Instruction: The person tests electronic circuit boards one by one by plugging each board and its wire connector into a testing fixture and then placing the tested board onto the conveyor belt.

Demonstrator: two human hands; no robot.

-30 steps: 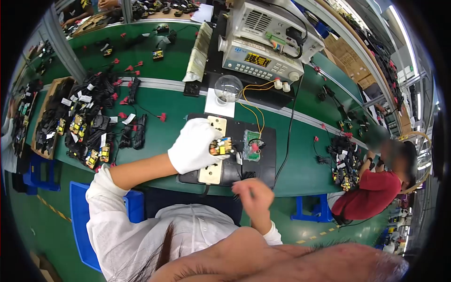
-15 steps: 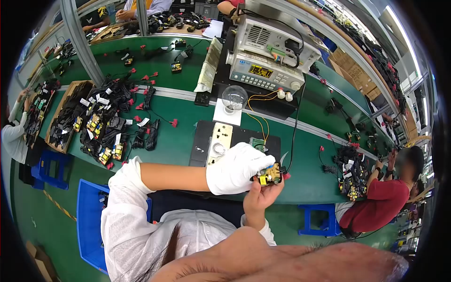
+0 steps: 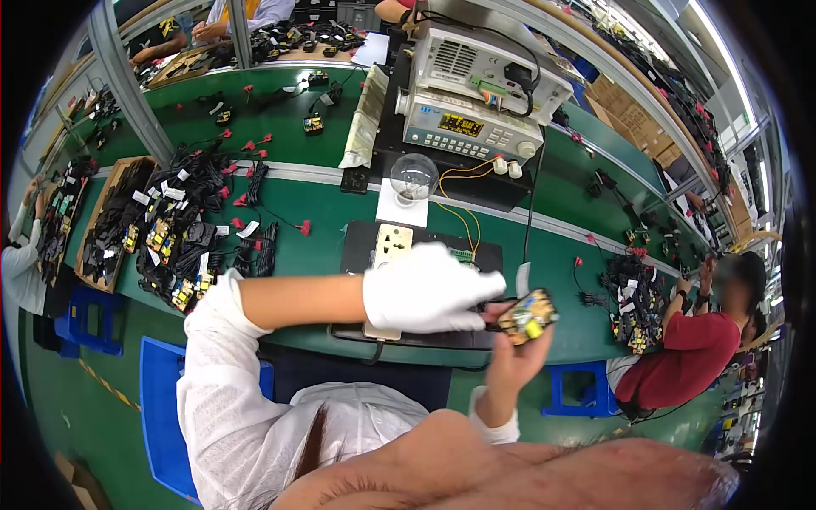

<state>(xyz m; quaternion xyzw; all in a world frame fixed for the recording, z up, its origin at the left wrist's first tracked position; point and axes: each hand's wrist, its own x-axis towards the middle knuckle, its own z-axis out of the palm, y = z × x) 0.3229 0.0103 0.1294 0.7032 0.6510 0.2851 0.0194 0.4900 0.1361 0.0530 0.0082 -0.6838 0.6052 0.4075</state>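
My right hand (image 3: 520, 357), bare, holds a small circuit board (image 3: 527, 317) with a yellow part, above the front edge of the green bench. Beside it on the left is my left hand (image 3: 429, 291) in a white glove, its fingers stretched toward the board and slightly blurred. A white label (image 3: 523, 279) stands just above the board. Beneath the gloved hand lies a black plate bearing a socket strip (image 3: 393, 240), partly covered. The green module (image 3: 461, 254) behind the glove shows only its top edge.
A glass bulb (image 3: 414, 178) stands before the metering instrument (image 3: 472, 123). Piled boards and cables (image 3: 174, 225) lie at left, another pile (image 3: 633, 302) at right. A person in a red shirt (image 3: 693, 357) sits at the right. Blue stools (image 3: 89, 321) stand below.
The board has gone from my gloved left hand to my bare right hand and moved right. My left hand has moved right from the socket strip, and its fingers have opened.
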